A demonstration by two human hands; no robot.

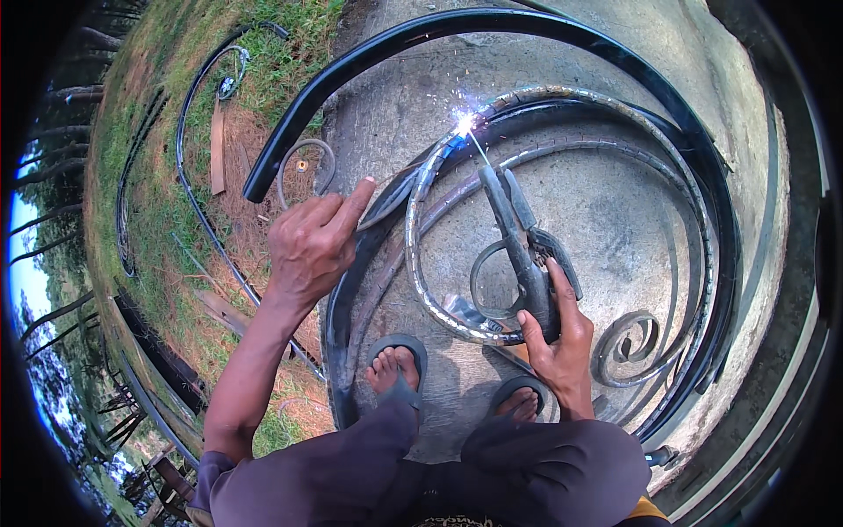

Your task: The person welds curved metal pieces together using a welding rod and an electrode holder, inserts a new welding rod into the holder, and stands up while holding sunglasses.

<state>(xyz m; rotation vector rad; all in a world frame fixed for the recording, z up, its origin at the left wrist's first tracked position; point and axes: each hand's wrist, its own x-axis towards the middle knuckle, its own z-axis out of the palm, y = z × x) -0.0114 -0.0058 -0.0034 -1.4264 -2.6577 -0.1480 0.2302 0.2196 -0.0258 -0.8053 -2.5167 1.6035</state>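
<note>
My right hand [562,338] is wrapped around the handle of a dark welding electrode holder [516,250]. A thin welding rod [479,147] sticks out of its jaws, and a bright arc with sparks burns at the tip. The arc touches a curved metal bar with repeated bands along it [416,237], part of a large scroll on the ground. To the left, my left hand [316,237] is closed around a thin grey metal bar [382,213] that reaches toward the scroll. Its index finger points forward; the gripped part is hidden by the fingers.
A wide black curved strip [448,22] arches around the work on the concrete [606,233]. A small spiral end [628,338] lies at the right. On the grass stand more bent bars [182,132] and a wooden plank [218,149]. My sandalled feet [393,369] are close to the scroll.
</note>
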